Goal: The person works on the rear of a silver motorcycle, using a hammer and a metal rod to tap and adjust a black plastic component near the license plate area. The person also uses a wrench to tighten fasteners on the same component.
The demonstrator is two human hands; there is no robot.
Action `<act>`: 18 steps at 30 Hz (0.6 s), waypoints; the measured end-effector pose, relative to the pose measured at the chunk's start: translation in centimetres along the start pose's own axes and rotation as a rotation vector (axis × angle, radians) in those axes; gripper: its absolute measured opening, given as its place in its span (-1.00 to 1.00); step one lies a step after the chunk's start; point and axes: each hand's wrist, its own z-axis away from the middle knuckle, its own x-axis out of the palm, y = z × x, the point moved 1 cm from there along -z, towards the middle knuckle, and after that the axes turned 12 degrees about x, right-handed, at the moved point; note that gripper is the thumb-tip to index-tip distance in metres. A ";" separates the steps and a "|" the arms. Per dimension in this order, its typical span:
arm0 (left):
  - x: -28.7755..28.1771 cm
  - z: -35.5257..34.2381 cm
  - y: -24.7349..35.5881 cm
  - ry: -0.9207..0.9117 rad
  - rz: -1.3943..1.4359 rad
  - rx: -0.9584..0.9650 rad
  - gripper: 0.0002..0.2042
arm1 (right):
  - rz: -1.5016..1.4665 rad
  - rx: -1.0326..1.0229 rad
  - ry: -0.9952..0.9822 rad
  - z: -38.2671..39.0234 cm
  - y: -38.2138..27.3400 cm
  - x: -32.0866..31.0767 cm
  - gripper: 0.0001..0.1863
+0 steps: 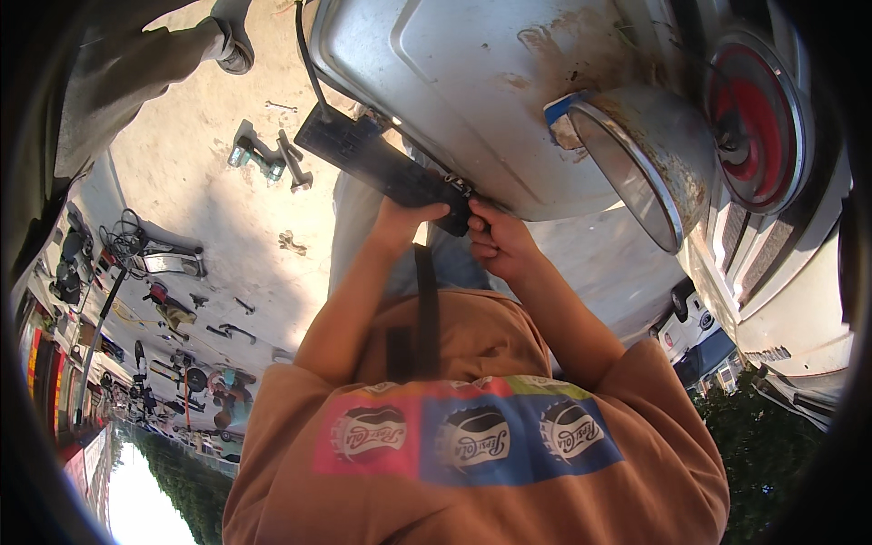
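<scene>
My left hand [409, 220] grips the lower part of a black elongated plastic part [359, 154], which hangs at an angle along the edge of a silver metal panel [463, 82]. A cable runs up from its far end. My right hand [495, 236] has its fingers curled at the near end of the same part, beside a small metal fitting [459, 184]; what exactly its fingertips pinch is unclear. To the right, a rust-stained metal dome with a chrome rim [663, 177] juts from the panel, beside a round red and chrome piece [763, 136].
Another person's leg and shoe [232, 50] are at upper left. On the concrete ground lie a cordless power tool [254, 159], a heavy tool [295, 163], a wrench [282, 106], a floor jack [173, 261] and several scattered tools [173, 309]. A white vehicle body [781, 318] borders the right.
</scene>
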 end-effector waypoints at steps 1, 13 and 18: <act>0.1 0.1 0.0 0.009 -0.007 -0.002 -0.45 | -0.032 0.011 0.021 -0.5 0.1 -0.1 -0.88; 0.6 0.5 -0.2 0.065 -0.004 0.012 -0.56 | -0.018 -0.004 0.035 -1.9 0.1 -1.1 -0.77; 0.9 0.7 -0.1 0.067 -0.045 -0.009 -0.62 | 0.030 -0.022 0.068 -0.9 -0.2 -0.6 -0.72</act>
